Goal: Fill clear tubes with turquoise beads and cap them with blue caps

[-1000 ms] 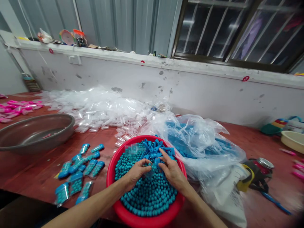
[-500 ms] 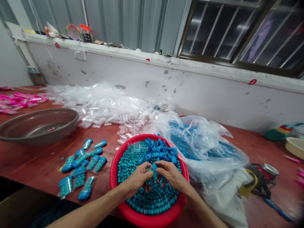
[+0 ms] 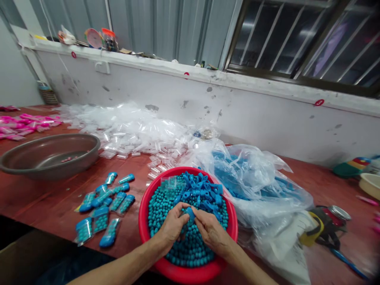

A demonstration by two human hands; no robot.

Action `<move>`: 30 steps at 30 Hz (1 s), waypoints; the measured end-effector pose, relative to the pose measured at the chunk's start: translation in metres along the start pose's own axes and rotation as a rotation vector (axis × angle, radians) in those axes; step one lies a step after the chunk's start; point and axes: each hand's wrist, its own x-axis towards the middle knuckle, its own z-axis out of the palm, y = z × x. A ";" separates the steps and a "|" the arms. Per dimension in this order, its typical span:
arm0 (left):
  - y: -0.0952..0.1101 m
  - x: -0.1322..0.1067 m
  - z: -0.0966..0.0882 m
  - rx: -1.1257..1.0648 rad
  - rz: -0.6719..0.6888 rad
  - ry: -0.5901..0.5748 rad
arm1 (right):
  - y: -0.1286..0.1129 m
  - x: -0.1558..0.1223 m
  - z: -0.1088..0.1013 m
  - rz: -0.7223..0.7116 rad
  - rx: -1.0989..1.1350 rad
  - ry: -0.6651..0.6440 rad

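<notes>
Over a red basin (image 3: 143, 221) of teal beads (image 3: 190, 257), my left hand (image 3: 173, 225) is closed around a small clear container with a blue cap (image 3: 190, 213). Its clear body is mostly hidden by the fingers. My right hand (image 3: 210, 229) pinches at the cap from the right, its fingertips touching it. Just beyond the hands, loose blue caps (image 3: 197, 188) are heaped on the beads. Beside them in the basin lie clear empty containers (image 3: 171, 183).
Left of the basin lie several bead-filled containers with blue caps (image 3: 101, 219). A brown basin (image 3: 50, 172) stands farther left. Behind is a pile of clear containers (image 3: 130, 126). A plastic bag (image 3: 252, 170) of blue pieces touches the basin's right side.
My right hand has turned, with its fingers now drawn together at the blue cap. My left hand still grips the container and has shifted slightly left.
</notes>
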 end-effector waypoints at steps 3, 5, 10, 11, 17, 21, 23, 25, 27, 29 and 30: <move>0.005 -0.002 -0.003 -0.002 -0.011 -0.079 | 0.003 0.000 -0.011 0.076 0.135 -0.054; 0.009 -0.003 -0.007 0.004 0.004 -0.154 | 0.007 0.003 -0.021 0.189 0.273 -0.087; 0.012 -0.004 -0.010 0.060 0.012 -0.213 | 0.014 0.016 -0.025 0.395 0.527 0.083; 0.011 -0.004 -0.009 0.073 0.019 -0.200 | 0.013 0.017 -0.022 0.400 0.538 0.115; 0.007 -0.003 0.000 0.055 0.104 0.019 | -0.010 0.008 0.002 0.244 0.215 0.027; 0.012 -0.005 0.002 -0.037 0.175 0.026 | -0.017 0.003 0.010 0.268 0.005 -0.050; 0.014 -0.006 0.002 -0.068 0.161 -0.029 | -0.018 0.003 0.013 0.245 -0.058 -0.026; 0.014 -0.006 0.003 -0.053 0.143 -0.014 | -0.020 0.003 0.018 0.198 -0.105 0.062; 0.012 -0.005 0.004 -0.007 0.123 0.044 | -0.022 0.004 0.024 0.168 -0.127 0.142; 0.008 -0.004 0.006 0.037 0.102 0.092 | -0.024 0.004 0.029 0.177 -0.131 0.171; 0.006 -0.002 0.007 0.052 0.099 0.100 | -0.025 0.004 0.031 0.189 -0.133 0.170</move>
